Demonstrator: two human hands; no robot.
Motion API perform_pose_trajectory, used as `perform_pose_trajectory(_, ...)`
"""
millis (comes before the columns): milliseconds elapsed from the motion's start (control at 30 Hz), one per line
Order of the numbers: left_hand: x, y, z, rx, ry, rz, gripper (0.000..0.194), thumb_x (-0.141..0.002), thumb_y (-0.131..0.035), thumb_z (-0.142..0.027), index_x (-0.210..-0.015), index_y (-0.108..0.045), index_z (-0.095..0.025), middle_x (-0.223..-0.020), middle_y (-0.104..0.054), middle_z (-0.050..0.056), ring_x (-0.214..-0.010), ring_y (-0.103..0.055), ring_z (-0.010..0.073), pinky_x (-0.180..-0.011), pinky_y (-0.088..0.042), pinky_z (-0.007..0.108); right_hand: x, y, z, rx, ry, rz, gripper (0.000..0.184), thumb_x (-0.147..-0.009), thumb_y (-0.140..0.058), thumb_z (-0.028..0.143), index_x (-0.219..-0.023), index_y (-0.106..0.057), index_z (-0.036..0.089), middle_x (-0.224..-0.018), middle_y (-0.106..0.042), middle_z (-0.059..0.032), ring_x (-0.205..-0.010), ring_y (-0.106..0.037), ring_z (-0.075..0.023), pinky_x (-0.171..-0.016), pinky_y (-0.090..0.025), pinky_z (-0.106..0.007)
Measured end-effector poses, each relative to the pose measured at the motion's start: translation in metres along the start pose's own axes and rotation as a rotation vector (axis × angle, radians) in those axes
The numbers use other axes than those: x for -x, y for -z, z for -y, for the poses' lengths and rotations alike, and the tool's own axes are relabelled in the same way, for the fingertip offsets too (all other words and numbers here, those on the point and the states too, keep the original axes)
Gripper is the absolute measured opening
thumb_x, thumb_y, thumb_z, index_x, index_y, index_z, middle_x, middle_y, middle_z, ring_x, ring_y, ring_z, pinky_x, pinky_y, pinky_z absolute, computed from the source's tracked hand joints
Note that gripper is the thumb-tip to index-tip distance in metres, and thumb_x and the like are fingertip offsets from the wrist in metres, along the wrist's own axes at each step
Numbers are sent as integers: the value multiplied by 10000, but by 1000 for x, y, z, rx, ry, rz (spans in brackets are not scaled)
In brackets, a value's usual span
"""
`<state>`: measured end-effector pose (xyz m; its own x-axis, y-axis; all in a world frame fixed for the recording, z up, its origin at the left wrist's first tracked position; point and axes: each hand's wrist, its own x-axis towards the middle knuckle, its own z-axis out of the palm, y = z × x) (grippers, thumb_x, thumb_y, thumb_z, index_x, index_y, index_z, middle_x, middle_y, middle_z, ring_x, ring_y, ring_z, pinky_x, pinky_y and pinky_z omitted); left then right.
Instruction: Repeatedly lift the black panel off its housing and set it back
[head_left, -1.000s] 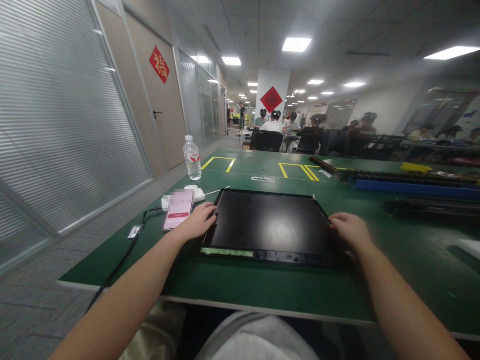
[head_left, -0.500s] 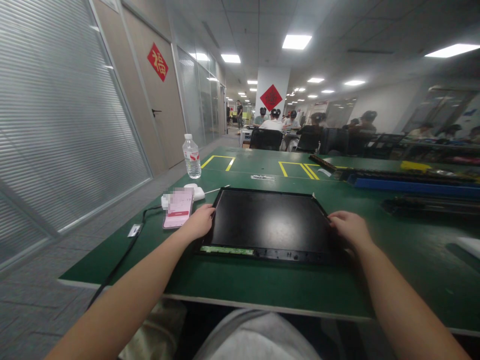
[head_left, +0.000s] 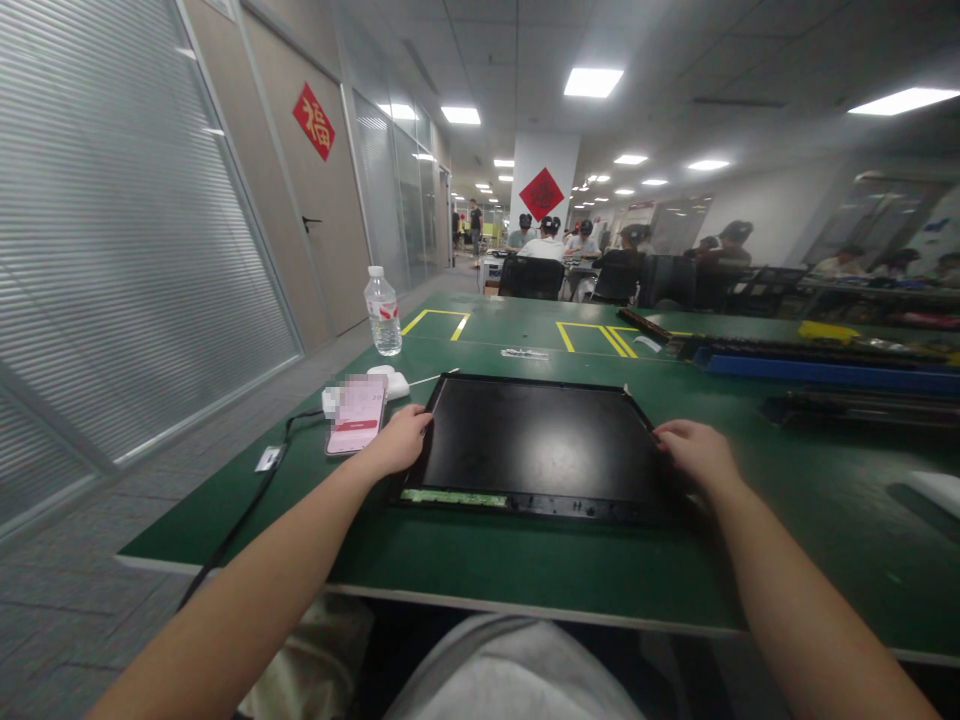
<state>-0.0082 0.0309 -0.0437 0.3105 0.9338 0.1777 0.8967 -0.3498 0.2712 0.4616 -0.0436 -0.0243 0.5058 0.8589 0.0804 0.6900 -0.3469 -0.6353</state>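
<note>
A black display panel (head_left: 540, 440) lies in front of me on the green table (head_left: 525, 570), its dark screen facing up. Along its near edge runs a strip with a green circuit board (head_left: 454, 498) on the left part. My left hand (head_left: 405, 438) grips the panel's left edge, thumb on top and the other fingers partly hidden. On the opposite side, my right hand (head_left: 697, 455) pinches the right edge between thumb and fingers.
Left of the panel are a phone (head_left: 358, 415), a white object (head_left: 388, 382) and a water bottle (head_left: 384, 312). A black cable (head_left: 255, 500) crosses the table's left edge. Dark strips with a blue bar (head_left: 825, 372) lie at the right. Several people sit at tables farther back.
</note>
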Motion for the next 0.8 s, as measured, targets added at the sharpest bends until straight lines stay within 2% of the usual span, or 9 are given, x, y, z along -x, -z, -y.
perform_pose_trajectory(233,1,2,-3,-21,10,35,521,-840,-384,-114,-1283,-647,-39,-1409,-541,209,-1305,-524,306,-1141,-364,373,-4,-2,-5,37,31,-5,260,-731,-565,240,-890,-767,198,-753,-733,-47,-550,-618,-165,-603,-476,-288)
perform_pose_trajectory(433,3,0,-4,32,32,8,525,-845,-381,-103,-1302,-637,-79,-1406,-546,183,-1309,-518,298,-1145,-362,395,-2,-2,-4,22,37,-3,258,-721,-573,245,-885,-766,198,-744,-733,-53,-542,-613,-169,-584,-477,-290)
perform_pose_trajectory(633,4,-4,-1,35,81,-32,523,-832,-425,-96,-1312,-632,-132,-1433,-531,166,-1359,-462,321,-1150,-348,460,0,1,-3,-119,-3,-32,316,-761,-561,343,-956,-750,182,-659,-703,-53,-505,-588,-171,-551,-473,-291)
perform_pose_trajectory(700,4,-4,0,38,68,-35,535,-832,-425,-90,-1330,-614,-144,-1438,-540,158,-1368,-459,316,-1150,-347,471,-2,3,-7,-100,2,-65,327,-765,-559,348,-973,-753,186,-685,-712,-60,-540,-605,-180,-563,-472,-290)
perform_pose_trajectory(800,4,-3,-1,19,49,-21,548,-843,-407,-78,-1364,-572,-109,-1436,-555,174,-1388,-448,301,-1157,-338,451,-9,5,-15,-8,3,-115,305,-738,-584,294,-960,-766,192,-831,-746,-88,-682,-656,-205,-611,-475,-286)
